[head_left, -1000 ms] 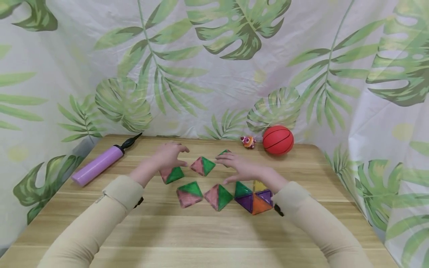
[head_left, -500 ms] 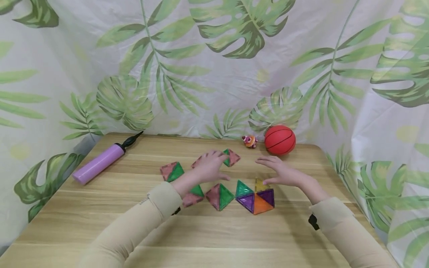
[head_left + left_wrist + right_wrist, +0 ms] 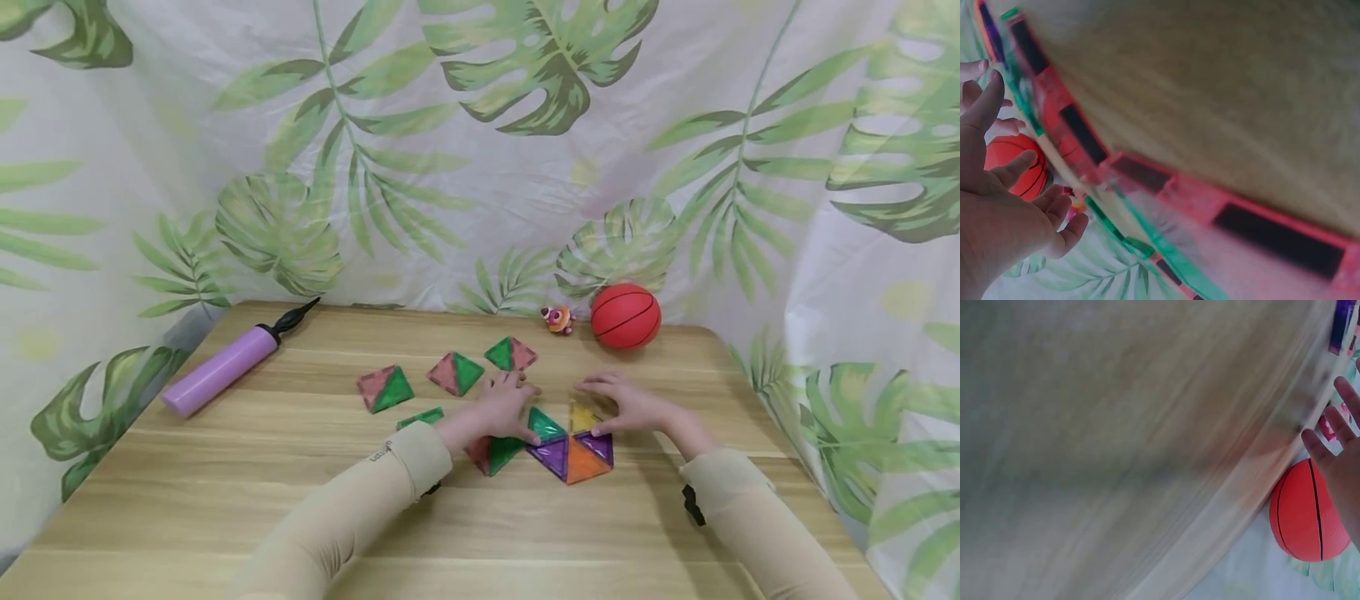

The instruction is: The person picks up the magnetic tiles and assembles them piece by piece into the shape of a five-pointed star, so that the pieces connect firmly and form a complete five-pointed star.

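Observation:
In the head view, several coloured triangular magnetic tiles form a cluster: a green triangle [image 3: 545, 425], a purple triangle [image 3: 552, 457], an orange triangle [image 3: 585, 463] and a yellow triangle [image 3: 582, 417]. My left hand [image 3: 501, 408] is at the cluster's left side, its thumb tip at the green triangle and its fingers loosely bent. Beneath that hand, a pink-and-green tile pair [image 3: 497, 454] is partly covered. From the right, my right hand [image 3: 636, 406] reaches over the yellow triangle, thumb by the second purple triangle [image 3: 597, 447]. Neither hand appears to grip anything; exact contact is unclear.
More pink-and-green pairs lie behind and left: one [image 3: 386, 388], another [image 3: 455, 372], a third [image 3: 512, 354]; one [image 3: 422, 417] is mostly hidden by the left sleeve. A purple hand pump [image 3: 221, 371], a small toy figure [image 3: 558, 319] and a red ball [image 3: 626, 316] stand farther back.
My left hand has moved right, from the left-hand pairs to the cluster's left side. My right hand first moved right off the pairs, then stayed beside the yellow triangle. The tiles look unmoved.

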A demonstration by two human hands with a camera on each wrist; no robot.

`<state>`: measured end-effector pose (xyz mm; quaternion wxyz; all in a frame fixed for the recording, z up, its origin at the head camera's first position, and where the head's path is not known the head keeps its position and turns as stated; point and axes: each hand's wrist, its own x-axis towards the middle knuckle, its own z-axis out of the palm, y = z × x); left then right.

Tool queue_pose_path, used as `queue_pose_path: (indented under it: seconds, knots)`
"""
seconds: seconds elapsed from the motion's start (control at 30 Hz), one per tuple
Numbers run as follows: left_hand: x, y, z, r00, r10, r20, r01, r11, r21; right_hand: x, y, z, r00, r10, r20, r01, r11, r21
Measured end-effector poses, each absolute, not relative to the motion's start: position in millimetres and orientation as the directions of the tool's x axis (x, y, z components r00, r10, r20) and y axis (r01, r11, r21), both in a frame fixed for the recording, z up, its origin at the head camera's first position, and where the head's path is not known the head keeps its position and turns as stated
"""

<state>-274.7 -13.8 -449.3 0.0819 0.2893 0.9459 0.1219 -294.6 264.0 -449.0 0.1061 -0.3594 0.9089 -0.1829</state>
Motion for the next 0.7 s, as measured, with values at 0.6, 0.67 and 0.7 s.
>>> queue_pose_path:
  seconds: [0.6, 0.67, 0.7]
  knots:
    - [-268.7, -7.0, -448.1, -0.831, 0.54, -0.134, 0.464, 0.806, 0.369, -300.6, 259.6, -451.0, -0.695, -0.707, -0.132, -0.611, 0.678, -0.409]
    - [-269.6, -6.0, -448.6, -0.832, 0.541, -0.122, 0.463, 0.799, 0.382, -300.0, 259.0, -450.5, -0.71, -0.696, -0.111, -0.597, 0.677, -0.43]
    - [-270.1, -5.5, -448.7, -0.832, 0.542, -0.117, 0.463, 0.795, 0.393, -299.7, 258.4, -449.9, -0.718, -0.689, -0.104, -0.585, 0.677, -0.447]
